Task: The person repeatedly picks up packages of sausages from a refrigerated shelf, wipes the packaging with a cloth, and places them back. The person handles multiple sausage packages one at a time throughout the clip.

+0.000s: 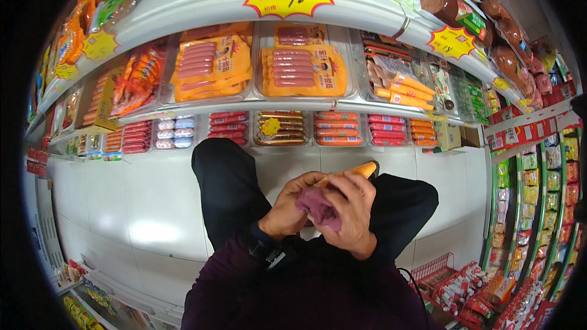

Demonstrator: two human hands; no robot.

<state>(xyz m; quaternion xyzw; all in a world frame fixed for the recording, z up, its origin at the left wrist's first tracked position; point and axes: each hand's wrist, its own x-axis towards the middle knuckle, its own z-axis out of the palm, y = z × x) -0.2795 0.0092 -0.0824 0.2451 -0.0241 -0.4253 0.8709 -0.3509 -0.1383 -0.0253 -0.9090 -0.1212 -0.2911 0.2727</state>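
A narrow orange-yellow packet, perhaps a packaged sausage, slants between my hands, its tip pointing up to the right. My left hand grips its lower left end, partly hidden. My right hand is closed over its middle and also presses a crumpled purple cloth against it. Similar slim packets lie in a clear bin on the shelf beyond. Left of that bin, flat yellow sausage packs rest in clear trays.
A white shelf runs across in front, above a lower row of packed sausages. My knees are spread on either side over the tiled floor. Racks of snack packets stand at right, with a red wire basket below.
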